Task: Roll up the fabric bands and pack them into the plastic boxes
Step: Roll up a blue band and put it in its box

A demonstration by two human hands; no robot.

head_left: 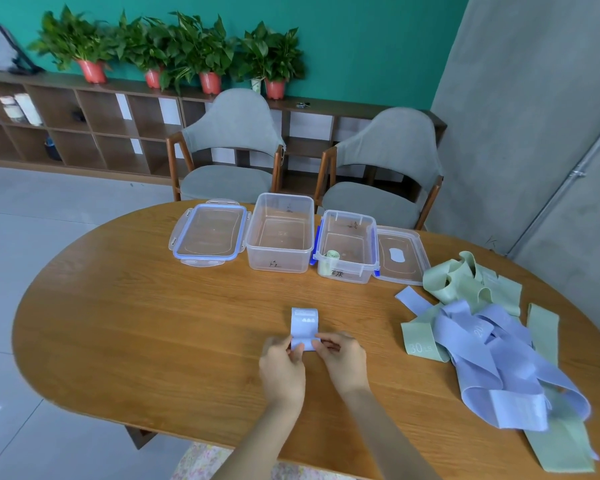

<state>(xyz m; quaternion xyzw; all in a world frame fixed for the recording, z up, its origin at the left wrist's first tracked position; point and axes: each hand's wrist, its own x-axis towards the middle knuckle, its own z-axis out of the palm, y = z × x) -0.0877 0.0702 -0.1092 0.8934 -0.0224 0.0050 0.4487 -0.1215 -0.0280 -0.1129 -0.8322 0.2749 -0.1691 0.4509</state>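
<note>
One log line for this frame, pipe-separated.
step: rolling | both hands pinch blue band | small box: one green roll | large box: empty | loose pile right

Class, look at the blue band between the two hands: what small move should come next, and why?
Probably keep rolling forward. Both hands, left and right, pinch the rolled near end of the blue band, while its far part lies flat on the table, not yet rolled.

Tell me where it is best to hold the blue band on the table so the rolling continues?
Probably at the rolled near end of the blue band, pinched at its two side edges from left and right, as the left hand and right hand do now. The free tail lies flat, pointing away toward the boxes.
</note>
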